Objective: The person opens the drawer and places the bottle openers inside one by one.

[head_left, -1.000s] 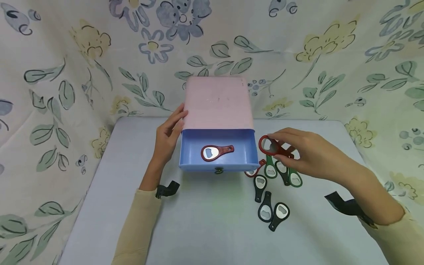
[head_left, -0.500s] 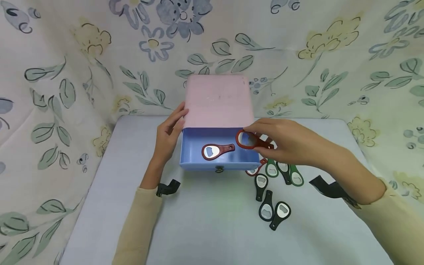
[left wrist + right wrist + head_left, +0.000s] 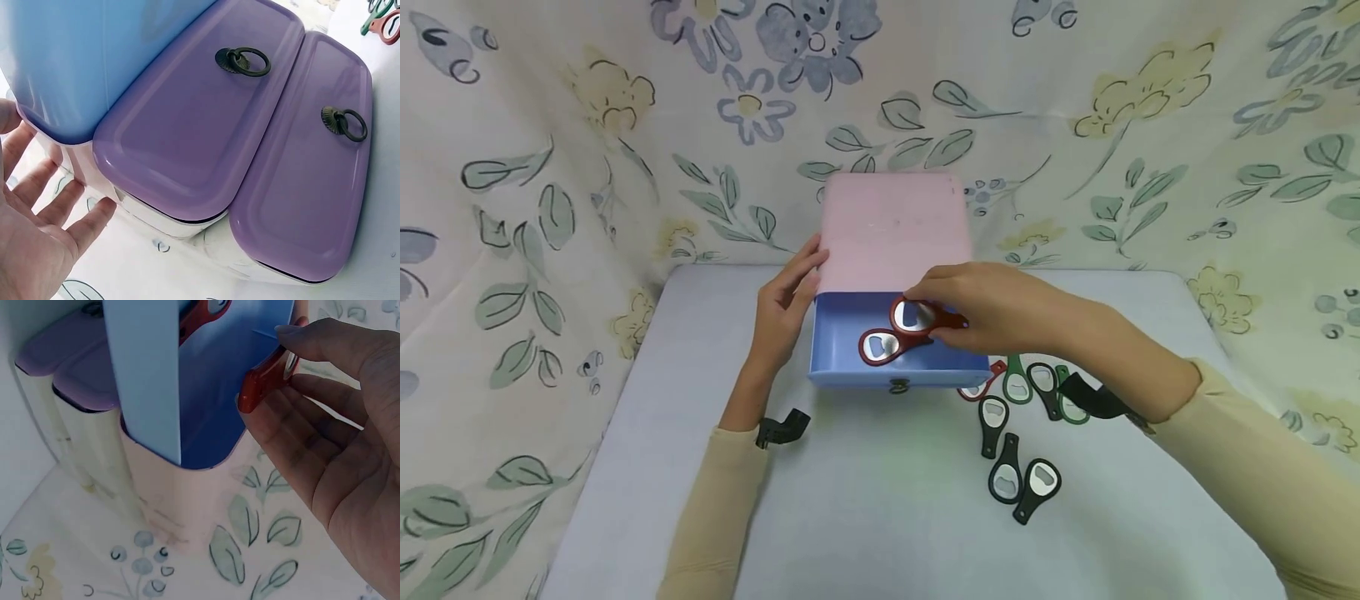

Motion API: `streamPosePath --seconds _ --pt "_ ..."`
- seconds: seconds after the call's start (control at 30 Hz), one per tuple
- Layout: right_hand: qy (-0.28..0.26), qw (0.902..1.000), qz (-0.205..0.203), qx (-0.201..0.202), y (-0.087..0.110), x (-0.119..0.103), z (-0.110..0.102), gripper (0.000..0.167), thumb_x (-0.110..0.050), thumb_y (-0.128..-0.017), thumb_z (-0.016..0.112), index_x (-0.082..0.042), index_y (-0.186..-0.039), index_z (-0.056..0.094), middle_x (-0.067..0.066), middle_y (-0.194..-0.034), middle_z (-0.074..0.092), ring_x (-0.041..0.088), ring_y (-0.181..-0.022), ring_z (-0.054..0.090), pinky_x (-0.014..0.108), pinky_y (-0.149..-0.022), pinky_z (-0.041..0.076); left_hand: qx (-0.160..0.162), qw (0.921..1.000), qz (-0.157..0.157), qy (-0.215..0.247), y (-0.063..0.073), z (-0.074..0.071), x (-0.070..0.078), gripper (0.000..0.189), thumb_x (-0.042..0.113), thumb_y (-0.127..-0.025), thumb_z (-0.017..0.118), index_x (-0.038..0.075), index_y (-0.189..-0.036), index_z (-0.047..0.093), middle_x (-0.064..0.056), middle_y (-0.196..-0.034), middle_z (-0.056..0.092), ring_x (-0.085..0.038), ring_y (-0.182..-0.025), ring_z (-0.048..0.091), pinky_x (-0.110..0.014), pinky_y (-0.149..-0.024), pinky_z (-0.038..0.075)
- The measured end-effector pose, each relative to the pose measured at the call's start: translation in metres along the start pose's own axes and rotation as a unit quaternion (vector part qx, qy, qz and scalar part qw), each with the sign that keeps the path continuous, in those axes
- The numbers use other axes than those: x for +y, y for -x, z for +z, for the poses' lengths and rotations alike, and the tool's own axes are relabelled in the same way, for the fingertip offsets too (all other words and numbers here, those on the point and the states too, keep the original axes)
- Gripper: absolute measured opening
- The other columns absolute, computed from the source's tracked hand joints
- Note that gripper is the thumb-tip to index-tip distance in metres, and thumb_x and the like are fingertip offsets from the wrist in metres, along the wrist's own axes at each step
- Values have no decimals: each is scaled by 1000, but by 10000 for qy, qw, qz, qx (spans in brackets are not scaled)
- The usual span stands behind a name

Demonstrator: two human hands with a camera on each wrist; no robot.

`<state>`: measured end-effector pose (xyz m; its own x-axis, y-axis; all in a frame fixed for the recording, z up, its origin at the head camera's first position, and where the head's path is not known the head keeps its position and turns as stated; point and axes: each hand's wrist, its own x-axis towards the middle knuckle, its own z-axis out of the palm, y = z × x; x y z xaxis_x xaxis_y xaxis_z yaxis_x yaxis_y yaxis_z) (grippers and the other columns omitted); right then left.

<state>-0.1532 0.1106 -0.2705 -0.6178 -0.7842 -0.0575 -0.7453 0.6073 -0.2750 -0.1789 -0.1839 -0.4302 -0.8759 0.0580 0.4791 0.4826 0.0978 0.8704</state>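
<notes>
- Nearest me, toward the table's near edge and right of its middle, I see three black openers.
- Behind them, by the drawer's right front corner, lie two green openers, another black one and a red one partly hidden.
- Inside the drawer, one red opener lies flat.
- Above it, I have the right hand pinching a second red opener between thumb and fingers; the right wrist view shows a gap between the two.
- I judge this step as placing; the next move calls for lowering and releasing beside the first.
- Farther left, the left hand, fingers spread, steadies the pink chest near the table's far edge.
</notes>
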Motion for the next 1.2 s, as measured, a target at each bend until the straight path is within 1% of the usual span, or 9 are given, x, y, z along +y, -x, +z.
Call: streamPosePath --seconds 0.13,0.33,0.57,0.7,0.87,1.03,1.1,1.2 --pt "-54 9999 -51 -120 -7 -4 -1 45 -18 -93 80 -10 -136 71 4 -123 76 19 -102 69 35 -89 63 5 10000 -36 -8 0 3 -1 39 10 -108 54 5 -145 64 4 -166 49 -14 -156 44 -25 -121 45" --pt "-72 9997 -118 -198 -17 -11 0 45 -19 -93 81 -10 -136 71 3 -124 76 19 -103 70 34 -91 63 22 10000 -64 -52 -1 1 1 39 11 -108 54 4 -145 64 4 -166 49 -14 -156 44 -28 -122 46" --pt "-173 9995 -226 -163 -21 -11 6 42 -17 -94 80 -9 -135 71 2 -117 78 16 -98 70 34 -91 62 7 9999 -98 -95 0 1 2 39 9 -108 53 5 -146 63 4 -166 49 -14 -157 44 -38 -124 44" --pt "-219 9992 -270 -173 -21 -9 9 42 -16 -95 79 -7 -136 71 5 -123 78 19 -107 73 38 -98 63 5 9999 -131 -70 1 2 2 40 9 -108 53 5 -146 63 3 -167 48 -16 -157 43 -40 -125 43" --pt "-325 9992 -190 -120 -17 -5 11 43 -18 -96 77 -7 -137 70 9 -134 75 25 -123 72 45 -108 59 -21 9998 -163 -127 2 3 2 40 10 -108 53 6 -146 62 4 -167 47 -14 -157 43 -41 -124 44" --pt "-435 9990 -34 -51 -6 -2 7 43 -23 -97 77 -9 -138 70 7 -136 74 25 -124 71 47 -108 59 8 9997 -195 -136 3 3 2 40 12 -108 54 5 -146 63 5 -167 48 -13 -156 44 -43 -124 44" --pt "-437 9990 28 0 0 0 5 44 -24 -98 76 -11 -139 69 6 -138 73 24 -125 71 47 -107 59 36 9997 -202 -159 3 3 3 40 13 -108 54 5 -146 63 5 -167 48 -13 -156 45 -40 -124 44" --pt "-475 9987 118 141 10 4 1 43 -24 -99 74 -12 -139 69 5 -138 73 22 -124 71 46 -106 60 38 9998 -171 -137 2 2 4 40 12 -108 54 5 -146 63 4 -167 48 -14 -156 45 -31 -122 46"
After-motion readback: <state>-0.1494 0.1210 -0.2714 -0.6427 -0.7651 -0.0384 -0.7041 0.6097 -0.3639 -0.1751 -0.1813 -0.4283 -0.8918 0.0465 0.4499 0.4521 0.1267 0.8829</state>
